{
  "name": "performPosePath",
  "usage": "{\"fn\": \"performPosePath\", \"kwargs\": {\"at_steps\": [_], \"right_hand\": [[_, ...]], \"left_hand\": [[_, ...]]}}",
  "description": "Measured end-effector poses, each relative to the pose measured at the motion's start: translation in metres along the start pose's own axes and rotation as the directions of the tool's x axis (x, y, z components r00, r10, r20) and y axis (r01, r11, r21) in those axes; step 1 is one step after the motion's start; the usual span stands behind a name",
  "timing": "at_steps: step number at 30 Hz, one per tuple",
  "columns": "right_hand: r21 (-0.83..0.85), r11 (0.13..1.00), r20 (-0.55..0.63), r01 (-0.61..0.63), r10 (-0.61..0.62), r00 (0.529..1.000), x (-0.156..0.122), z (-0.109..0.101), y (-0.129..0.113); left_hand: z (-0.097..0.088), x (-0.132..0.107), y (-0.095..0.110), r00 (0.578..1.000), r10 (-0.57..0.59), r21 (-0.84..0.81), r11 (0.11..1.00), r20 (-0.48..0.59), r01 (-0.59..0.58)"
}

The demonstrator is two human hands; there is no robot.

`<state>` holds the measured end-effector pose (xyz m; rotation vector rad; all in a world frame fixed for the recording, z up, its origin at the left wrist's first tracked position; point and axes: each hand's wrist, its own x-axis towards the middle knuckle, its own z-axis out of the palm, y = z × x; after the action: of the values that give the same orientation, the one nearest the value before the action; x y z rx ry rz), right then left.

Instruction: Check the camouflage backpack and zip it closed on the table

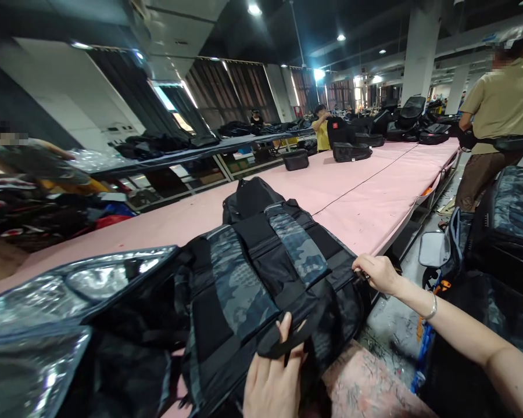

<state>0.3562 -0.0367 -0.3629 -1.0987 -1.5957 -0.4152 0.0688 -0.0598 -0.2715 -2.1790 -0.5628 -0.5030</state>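
A black backpack [257, 261] with grey-blue camouflage shoulder straps lies back-panel up on the pink table in front of me. My left hand [273, 371] is closed around a black webbing strap [294, 337] at the bag's near end, its fingers hooked through the loop. At the bag's right side, my right hand [377, 273] pinches the dark edge; a small dark piece shows at its fingertips, too small to name. To the left, an open dark bag with shiny silver lining [39, 296] lies beside the backpack.
The pink-covered table [366, 186] runs away from me, with black bags [352, 151] at its far end. More bags [505, 232] are piled at right. One person [501, 110] stands at right, another [30, 157] leans in at left. Threads litter the floor.
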Motion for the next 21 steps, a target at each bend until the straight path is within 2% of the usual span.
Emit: {"fn": "performPosePath", "kwargs": {"at_steps": [2,3,5,7,10,13,14,16,17,18,19,21], "right_hand": [[-0.016,0.998,0.015,0.067,-0.066,0.998,0.003,-0.002,-0.012],[-0.004,0.996,0.024,0.092,-0.092,0.995,0.004,-0.003,-0.016],[0.052,0.992,0.035,0.114,-0.116,0.993,0.003,-0.005,-0.021],[0.109,0.99,0.029,0.085,-0.089,0.996,-0.006,-0.006,-0.015],[0.175,0.983,-0.001,-0.053,0.054,0.999,-0.037,0.003,0.006],[0.274,0.925,0.06,-0.264,0.258,0.964,-0.089,0.035,0.022],[0.324,0.869,0.127,-0.373,0.351,0.928,-0.107,0.05,0.024],[0.409,0.711,0.275,-0.572,0.501,0.82,-0.139,0.08,0.026],[0.456,0.605,0.355,-0.652,0.549,0.757,-0.151,0.093,0.027],[0.498,0.446,0.405,-0.744,0.639,0.654,-0.159,0.103,0.029],[0.529,0.317,0.427,-0.787,0.702,0.57,-0.164,0.109,0.033],[0.562,0.221,0.414,-0.797,0.76,0.502,-0.164,0.11,0.046]], "left_hand": [[0.0,0.004,-0.008,0.995,-0.094,0.045,0.994,-0.034,0.095],[-0.001,0.004,-0.013,0.994,-0.1,0.059,0.993,-0.052,0.103],[-0.002,0.002,-0.023,0.995,-0.039,0.064,0.997,-0.089,0.045],[-0.002,-0.002,-0.031,0.992,0.027,0.061,0.998,-0.122,-0.02],[-0.001,-0.009,-0.033,0.983,0.002,0.016,1.0,-0.181,0.001],[0.001,-0.01,-0.025,0.972,-0.051,-0.052,0.998,-0.231,0.04],[0.001,-0.009,-0.022,0.968,-0.078,-0.076,0.995,-0.237,0.062],[0.0,-0.007,-0.019,0.959,-0.132,-0.118,0.987,-0.252,0.105],[-0.001,-0.006,-0.019,0.954,-0.154,-0.142,0.983,-0.258,0.12],[-0.003,-0.005,-0.019,0.95,-0.171,-0.169,0.977,-0.26,0.129],[-0.005,-0.005,-0.018,0.949,-0.184,-0.199,0.971,-0.257,0.135],[-0.009,-0.005,-0.015,0.947,-0.217,-0.283,0.948,-0.238,0.146]]}}
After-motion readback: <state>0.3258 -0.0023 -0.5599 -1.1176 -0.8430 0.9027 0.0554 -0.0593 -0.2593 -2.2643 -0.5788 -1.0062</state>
